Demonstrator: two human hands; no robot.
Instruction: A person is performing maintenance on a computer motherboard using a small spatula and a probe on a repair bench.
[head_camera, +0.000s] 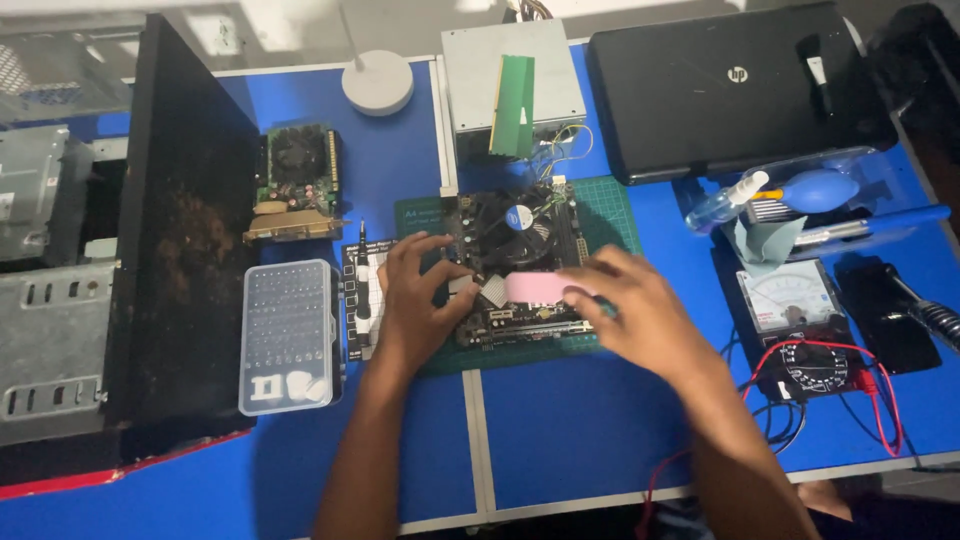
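Here, bit case (288, 335), graphics card (297, 183) flank motherboard (520, 265) under hands.

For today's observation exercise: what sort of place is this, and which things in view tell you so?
Probably a computer repair bench. A bare circuit board lies on a green mat under both hands, with a test meter and a case of screwdriver bits beside it.

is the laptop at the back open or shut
Shut. The black laptop lies flat on the blue table with its lid down; no screen or keyboard shows, and a small brush rests on top.
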